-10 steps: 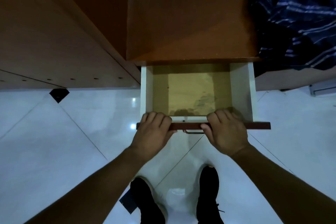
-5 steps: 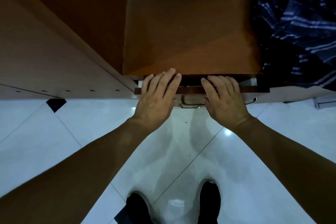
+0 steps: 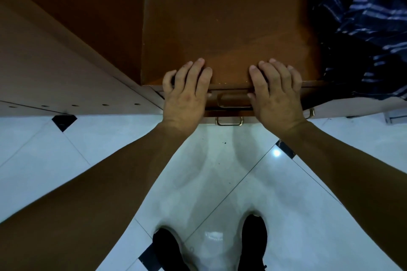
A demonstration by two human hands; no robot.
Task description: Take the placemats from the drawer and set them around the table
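The top drawer (image 3: 229, 92) of a brown wooden cabinet (image 3: 220, 28) is pushed in flush under the cabinet top. My left hand (image 3: 185, 94) lies flat on its front edge left of the brass handle (image 3: 233, 101), fingers spread over the cabinet top. Right of that handle, my right hand (image 3: 277, 94) presses the drawer front the same way. Neither hand holds anything. No placemat is visible; the drawer's inside is hidden.
A second brass handle (image 3: 229, 121) of a lower drawer shows below. A tan wooden panel (image 3: 55, 66) runs along the left. Dark striped cloth (image 3: 363, 28) hangs at the upper right. My black shoes (image 3: 253, 242) stand on white floor tiles (image 3: 220, 171).
One second ago the drawer stood pulled out with its bottom showing and both hands on its front. Both hands have pushed it fully in, and their fingers now rest over the cabinet top.
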